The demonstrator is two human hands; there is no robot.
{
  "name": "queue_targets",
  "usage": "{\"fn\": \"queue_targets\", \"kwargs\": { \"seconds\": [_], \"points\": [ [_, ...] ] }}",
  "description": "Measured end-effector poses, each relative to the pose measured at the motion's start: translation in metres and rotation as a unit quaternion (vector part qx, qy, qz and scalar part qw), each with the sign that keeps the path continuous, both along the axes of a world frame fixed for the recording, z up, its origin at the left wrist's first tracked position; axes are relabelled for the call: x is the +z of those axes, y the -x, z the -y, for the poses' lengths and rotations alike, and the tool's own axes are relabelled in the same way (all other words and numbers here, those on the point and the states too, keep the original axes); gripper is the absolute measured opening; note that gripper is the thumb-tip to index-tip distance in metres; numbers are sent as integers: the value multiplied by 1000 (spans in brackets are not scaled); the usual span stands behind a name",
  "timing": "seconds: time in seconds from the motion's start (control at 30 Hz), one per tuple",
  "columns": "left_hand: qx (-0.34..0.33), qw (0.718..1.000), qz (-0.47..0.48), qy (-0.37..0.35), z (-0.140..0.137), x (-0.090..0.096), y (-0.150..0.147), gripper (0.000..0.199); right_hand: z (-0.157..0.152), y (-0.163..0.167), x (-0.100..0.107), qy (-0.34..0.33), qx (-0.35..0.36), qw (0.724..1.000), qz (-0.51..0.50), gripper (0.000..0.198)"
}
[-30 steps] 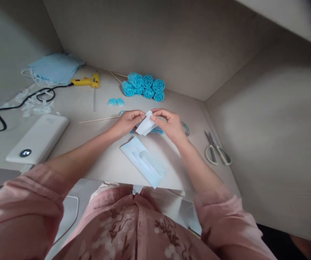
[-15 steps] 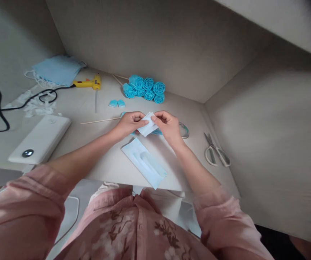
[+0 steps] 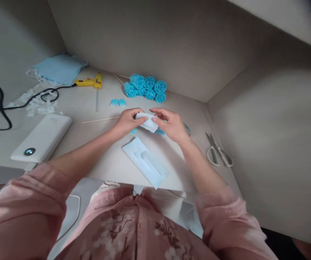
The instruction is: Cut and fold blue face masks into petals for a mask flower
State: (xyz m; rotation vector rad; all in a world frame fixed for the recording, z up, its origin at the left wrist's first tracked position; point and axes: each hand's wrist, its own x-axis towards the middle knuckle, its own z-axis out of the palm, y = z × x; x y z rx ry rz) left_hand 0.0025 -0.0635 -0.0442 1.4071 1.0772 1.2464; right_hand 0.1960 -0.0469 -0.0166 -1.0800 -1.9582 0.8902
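Between both hands is a small folded piece of pale blue-white mask fabric [image 3: 149, 122]. My left hand [image 3: 129, 122] pinches its left side, thumb on top. My right hand [image 3: 171, 124] grips the right edge between thumb and fingers. Just below the hands, a larger cut piece of light blue mask [image 3: 145, 162] lies slantwise on the table. Under and behind the hands are blue pieces and a round item, mostly hidden. A thin wooden stick [image 3: 99, 120] runs out to the left from behind my left hand.
Several blue fabric roses [image 3: 146, 87] lie at the back, with two small blue pieces [image 3: 117, 102] in front. A yellow glue gun [image 3: 89, 82], stacked masks [image 3: 59, 68], white scraps [image 3: 40, 104] and a white power bank [image 3: 43, 139] are leftward. Scissors [image 3: 218, 151] lie right, beside the wall.
The fabric piece has been turned flatter between my hands, and my right fingers have loosened and lifted a little. Things on the table stay where they were; the view has shifted slightly.
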Motion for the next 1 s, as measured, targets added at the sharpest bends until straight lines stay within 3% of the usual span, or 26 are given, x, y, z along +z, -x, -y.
{"fn": "queue_targets", "kwargs": {
  "seconds": [0.17,0.33,0.53,0.7,1.0],
  "points": [
    [-32,991,117,62,-6,-4,3,38,-5,1,-29,56,-15,992,-108,39],
    [-17,994,59,96,2,-3,-3,38,3,2,-41,74,-49,986,-145,42],
    [2,998,-28,59,10,1,-8,26,14,6,-40,96,-51,984,-144,42],
    [-5,998,-21,60,9,-2,-8,35,18,8,-37,35,-122,986,-107,27],
    [-33,994,56,87,8,0,-8,41,17,2,-32,-52,-149,986,-56,24]
  ]
}}
